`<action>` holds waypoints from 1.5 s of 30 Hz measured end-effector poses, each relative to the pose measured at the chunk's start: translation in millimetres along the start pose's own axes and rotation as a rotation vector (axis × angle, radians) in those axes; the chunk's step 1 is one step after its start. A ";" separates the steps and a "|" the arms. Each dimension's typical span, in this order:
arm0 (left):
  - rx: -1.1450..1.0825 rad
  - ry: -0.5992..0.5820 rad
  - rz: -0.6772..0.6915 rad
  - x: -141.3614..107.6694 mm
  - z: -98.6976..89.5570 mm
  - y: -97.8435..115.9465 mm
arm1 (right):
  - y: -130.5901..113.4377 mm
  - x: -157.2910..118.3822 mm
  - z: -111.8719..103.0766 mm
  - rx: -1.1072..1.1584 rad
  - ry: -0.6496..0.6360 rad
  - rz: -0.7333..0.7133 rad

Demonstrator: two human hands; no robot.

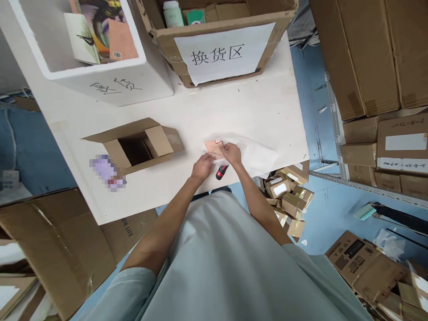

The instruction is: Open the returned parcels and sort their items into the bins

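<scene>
In front of my body, both hands work at a small orange-pink card (212,146) lying on a white, thin sheet or bag (259,154). My right hand (232,154) is closed, its thumb and fingers pinching the card's right side. My left hand (202,166) is also closed, at the card's lower left, on the near edge of the white sheet; its fingertips are partly hidden. Just below the sheet lies a red and black handled tool (221,172), perhaps a cutter. To the left, an open cardboard box (143,149) rests on the white table (234,109).
A white foam bin (110,87) with books and a labelled carton (224,53) holding small boxes stand at the table's back. A blurred purple item (107,171) lies left. Small parcels (292,203) are piled beyond the right edge. Large cartons (50,240) stand at lower left.
</scene>
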State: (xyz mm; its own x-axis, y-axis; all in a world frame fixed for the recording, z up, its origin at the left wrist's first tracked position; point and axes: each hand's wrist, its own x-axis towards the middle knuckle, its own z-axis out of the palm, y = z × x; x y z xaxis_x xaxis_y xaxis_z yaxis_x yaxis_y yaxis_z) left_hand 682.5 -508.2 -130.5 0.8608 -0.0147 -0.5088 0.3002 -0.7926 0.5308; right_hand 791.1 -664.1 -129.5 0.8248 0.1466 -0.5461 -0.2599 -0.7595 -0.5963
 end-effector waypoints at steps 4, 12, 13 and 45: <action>-0.059 0.021 -0.075 -6.0 1.3 -8.9 | -12.0 -6.1 4.7 -0.089 -0.035 -0.055; -0.116 0.061 -0.184 -3.7 0.1 -11.2 | -43.9 -44.6 -20.5 -0.151 -0.017 -0.226; -0.126 0.064 -0.194 -3.5 -1.1 -11.7 | -47.1 -49.2 -29.6 -0.174 -0.015 -0.237; -1.241 0.477 -0.042 -181.8 -181.2 27.1 | -184.0 -163.3 -49.1 0.704 0.062 -0.369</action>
State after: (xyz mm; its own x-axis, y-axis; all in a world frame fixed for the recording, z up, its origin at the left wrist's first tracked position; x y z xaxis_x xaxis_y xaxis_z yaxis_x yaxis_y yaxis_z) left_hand 608.7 -416.5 99.2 0.8241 0.4113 -0.3894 0.2841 0.2946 0.9124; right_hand 728.9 -579.4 98.3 0.9405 0.2594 -0.2195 -0.2037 -0.0868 -0.9752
